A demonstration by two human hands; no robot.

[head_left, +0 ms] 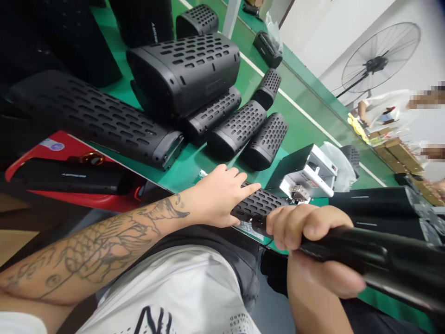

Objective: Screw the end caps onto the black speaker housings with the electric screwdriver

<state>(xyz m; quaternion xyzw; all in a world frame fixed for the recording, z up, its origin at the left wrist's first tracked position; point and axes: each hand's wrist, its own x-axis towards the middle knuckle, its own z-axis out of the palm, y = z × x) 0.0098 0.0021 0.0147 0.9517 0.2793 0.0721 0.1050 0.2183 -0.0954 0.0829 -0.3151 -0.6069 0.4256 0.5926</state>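
Looks down at a tilt on a green desk (187,161), crowded beyond with black perforated housings (187,72), some stacked, some lying side by side. Takes in a pale wall (361,21), a large caged fan (377,64) and, at far right, a person in a white top (385,111) near cardboard boxes (396,152). At left, shows red plastic (74,148) beside the desk's edge, with a long black casing (69,175) on it.

Spreads the left fingers (251,189) over a slotted black piece (267,202), lying at the desk's near edge, just beside a silver-and-black machine (313,174). Wraps the right fingers (294,225) around a black hand tool (375,255), aiming its nose at the piece's near side; cannot tell whether tip and piece touch.
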